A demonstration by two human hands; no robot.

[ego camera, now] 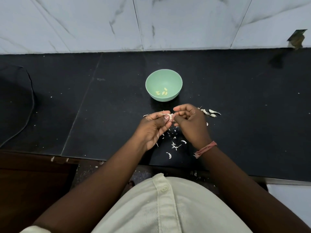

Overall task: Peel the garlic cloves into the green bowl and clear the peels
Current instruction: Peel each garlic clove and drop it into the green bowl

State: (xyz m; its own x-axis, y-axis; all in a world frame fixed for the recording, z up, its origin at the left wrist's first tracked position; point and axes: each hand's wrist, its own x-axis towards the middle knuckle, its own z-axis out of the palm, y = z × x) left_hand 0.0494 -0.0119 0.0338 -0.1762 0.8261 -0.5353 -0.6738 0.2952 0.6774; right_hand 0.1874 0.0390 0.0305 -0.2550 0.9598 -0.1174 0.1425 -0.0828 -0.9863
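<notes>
One bowl (163, 84) stands on the worktop (235, 98), with three peeled cloves (162, 92) inside it. Right of the bowl and nearer lie about three unpeeled cloves (211, 112). Two hands work just before the bowl, one clove (171, 117) between them. Peel scraps (175, 145) nearer still are too many to count.

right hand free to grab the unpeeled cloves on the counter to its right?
Probably not yet: the right hand is pinching the garlic clove held with the left hand. The unpeeled cloves lie close beside it, nothing between.

Black stone counter (235, 98), white marble wall tiles (84, 22), dark wooden cabinet (33, 190)
</notes>
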